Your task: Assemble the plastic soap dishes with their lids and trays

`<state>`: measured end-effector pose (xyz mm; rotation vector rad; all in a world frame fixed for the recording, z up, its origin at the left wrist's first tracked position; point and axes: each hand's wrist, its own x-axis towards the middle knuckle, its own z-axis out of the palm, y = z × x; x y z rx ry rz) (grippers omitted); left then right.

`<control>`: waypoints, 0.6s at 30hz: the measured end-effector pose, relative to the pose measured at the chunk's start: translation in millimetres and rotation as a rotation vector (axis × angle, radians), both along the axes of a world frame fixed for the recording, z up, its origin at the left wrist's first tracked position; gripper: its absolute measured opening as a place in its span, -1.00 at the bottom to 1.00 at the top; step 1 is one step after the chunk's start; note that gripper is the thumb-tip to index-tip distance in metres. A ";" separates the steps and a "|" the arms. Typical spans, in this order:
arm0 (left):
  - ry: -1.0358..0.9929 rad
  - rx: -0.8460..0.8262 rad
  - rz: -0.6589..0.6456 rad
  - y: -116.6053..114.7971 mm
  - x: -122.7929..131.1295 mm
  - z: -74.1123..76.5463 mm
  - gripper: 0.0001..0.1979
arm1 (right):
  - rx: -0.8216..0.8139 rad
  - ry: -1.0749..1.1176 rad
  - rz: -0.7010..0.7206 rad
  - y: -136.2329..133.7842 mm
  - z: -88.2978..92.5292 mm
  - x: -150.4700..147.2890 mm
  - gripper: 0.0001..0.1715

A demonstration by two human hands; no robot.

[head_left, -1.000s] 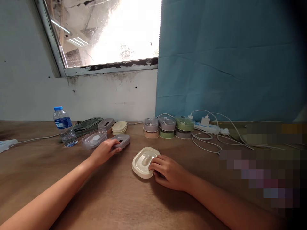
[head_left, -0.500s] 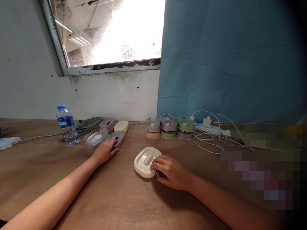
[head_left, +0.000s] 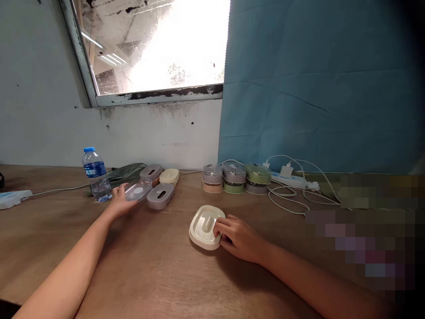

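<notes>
My right hand [head_left: 241,239] pinches the right edge of a cream, rounded-square lid [head_left: 202,226] with a raised bar in its middle. Fingers lie on top and the thumb is at the near edge. Over to the left, my left hand [head_left: 120,203] has its fingers and thumb around the left side of a clear plastic lid [head_left: 143,187] with a whitish disc in it. Just right of that stands a grey slotted piece [head_left: 161,196], untouched. Behind them are another grey slotted piece [head_left: 151,171] and a small stack of cream lids [head_left: 169,176].
A water bottle [head_left: 94,175] stands close to my left hand, before a dark green cloth pouch [head_left: 128,173]. Several lidded two-tier boxes [head_left: 233,177] line the back. White cables and a power strip [head_left: 288,179] lie at the right; another strip [head_left: 13,198] is far left.
My left hand has left the grey slotted piece and moved left to the clear lid. My right hand keeps hold of the cream lid, nearly in place. The view has shifted slightly.
</notes>
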<state>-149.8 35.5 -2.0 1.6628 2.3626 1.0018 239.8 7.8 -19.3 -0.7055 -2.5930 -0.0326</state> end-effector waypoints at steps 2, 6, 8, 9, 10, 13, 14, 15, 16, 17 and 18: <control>0.008 -0.001 0.007 1.4 1.2 -2.6 -0.24 | -0.018 0.005 -0.009 -0.5 0.2 0.0 -0.78; 0.016 0.043 0.007 4.2 -0.1 -8.4 -0.22 | -0.047 0.021 -0.015 -1.7 1.1 -0.7 -0.77; 0.024 0.045 0.013 5.0 -0.8 -9.7 -0.21 | -0.057 0.032 -0.017 -2.1 1.1 -1.0 -0.76; 0.037 0.044 0.035 4.8 0.1 -9.1 -0.20 | -0.061 0.037 -0.016 -2.1 1.0 -1.1 -0.76; 0.058 0.059 0.072 3.8 2.5 -7.3 -0.21 | -0.063 0.042 -0.013 -2.1 0.8 -1.2 -0.76; 0.175 0.265 0.106 -5.0 24.2 4.0 -0.30 | -0.062 0.052 -0.005 -1.8 0.5 -0.9 -0.77; 0.208 0.353 0.020 -10.2 37.5 8.5 -0.39 | -0.060 0.054 -0.002 -1.6 0.5 -0.8 -0.77; 0.226 0.419 -0.131 -16.6 53.6 12.4 -0.50 | -0.061 0.053 0.001 -1.5 0.6 -0.7 -0.77; 0.219 0.428 -0.361 -23.7 72.2 15.1 -0.62 | -0.065 0.051 0.006 -1.4 0.6 -0.6 -0.77; 0.205 0.359 -0.618 -31.4 92.1 16.4 -0.75 | -0.071 0.048 0.013 -1.2 0.6 -0.4 -0.77; 0.203 0.240 -0.857 -39.1 112.3 16.2 -0.78 | -0.081 0.048 0.021 -0.8 0.4 -0.3 -0.77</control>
